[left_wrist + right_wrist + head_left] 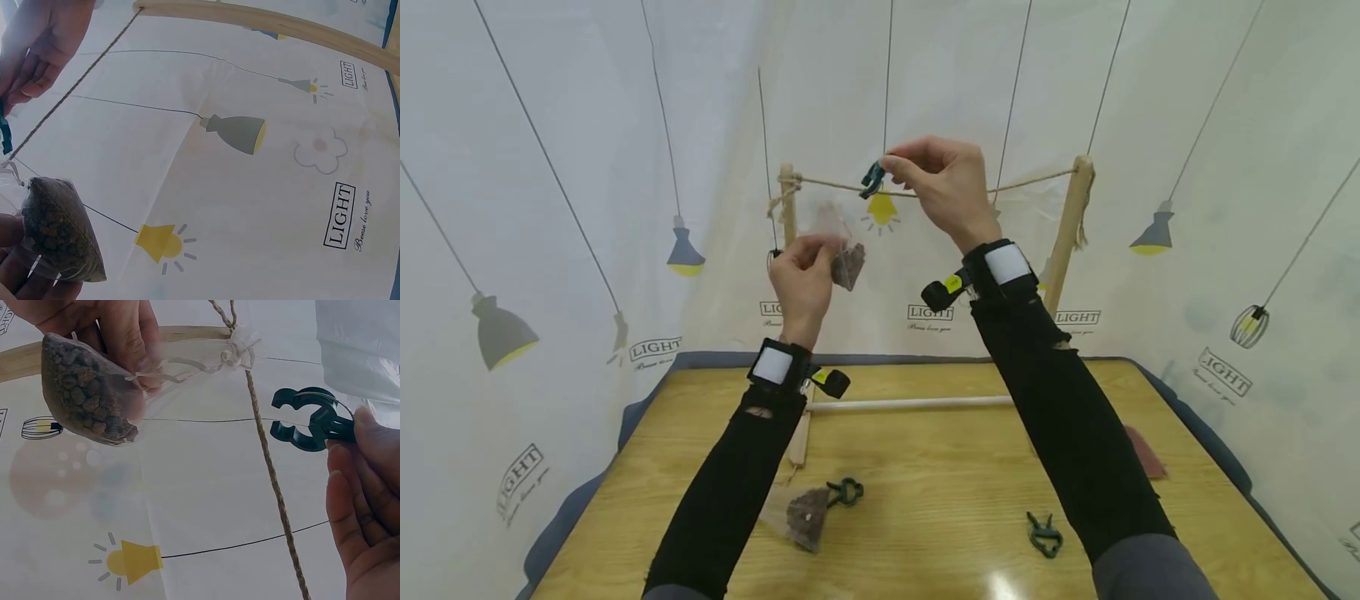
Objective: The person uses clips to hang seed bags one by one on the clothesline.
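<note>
My left hand (pixel 802 279) pinches a sheer drawstring sachet (pixel 84 394) filled with dark, coarse bits. In the right wrist view the sachet's gathered top (pixel 240 353) overlaps the twine line (pixel 269 456); whether they touch, I cannot tell. Between thumb and fingers, my right hand (pixel 947 187) squeezes the handles of a dark green spring clip (pixel 309 419). The clip's jaws are spread and face the twine, with a gap between. On the table, a second sachet (pixel 807 518) lies beside another green clip (pixel 846 492); a further green clip (pixel 1044 534) lies farther right.
Two wooden posts (pixel 1066 229) carry the twine across the back of the table (pixel 917 467). A white rod (pixel 917 404) runs low between them. Something reddish (pixel 1145 452) lies by the right edge. A lamp-printed curtain (pixel 730 150) hangs behind.
</note>
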Demonstrator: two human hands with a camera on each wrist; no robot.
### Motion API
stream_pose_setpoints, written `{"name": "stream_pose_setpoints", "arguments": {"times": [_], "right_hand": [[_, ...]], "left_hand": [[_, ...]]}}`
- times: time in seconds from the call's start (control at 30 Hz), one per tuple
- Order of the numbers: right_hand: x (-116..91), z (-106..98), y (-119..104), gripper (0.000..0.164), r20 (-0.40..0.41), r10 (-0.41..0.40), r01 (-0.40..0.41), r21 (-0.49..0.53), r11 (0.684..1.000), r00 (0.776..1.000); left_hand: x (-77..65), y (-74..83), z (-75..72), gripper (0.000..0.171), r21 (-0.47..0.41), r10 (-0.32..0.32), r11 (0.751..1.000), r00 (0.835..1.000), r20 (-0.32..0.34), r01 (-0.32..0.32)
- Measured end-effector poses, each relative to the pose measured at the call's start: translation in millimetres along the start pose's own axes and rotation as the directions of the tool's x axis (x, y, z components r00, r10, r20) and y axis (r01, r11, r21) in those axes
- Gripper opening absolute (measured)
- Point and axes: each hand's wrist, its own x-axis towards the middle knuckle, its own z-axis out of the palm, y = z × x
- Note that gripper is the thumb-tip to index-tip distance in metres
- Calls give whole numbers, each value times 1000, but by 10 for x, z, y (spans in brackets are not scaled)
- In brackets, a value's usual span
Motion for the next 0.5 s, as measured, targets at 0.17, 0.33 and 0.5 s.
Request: {"name": "stream_pose_setpoints", "arguments": {"times": [0.17, 0.33, 0.5], "right_hand": [[43, 37, -13, 21, 18, -1, 1, -12, 1000, 1000], [75, 60, -30, 20, 39, 9, -8, -25, 1000, 999], [96, 105, -27, 20, 74, 28, -26, -32, 999, 997]], "left_hand": [[38, 37, 24, 9, 1, -26, 1000, 1000, -5, 26], [70, 78, 49, 9, -1, -33, 999, 999, -9, 33], [88, 97, 81, 11, -20, -41, 999, 999, -15, 41]]}}
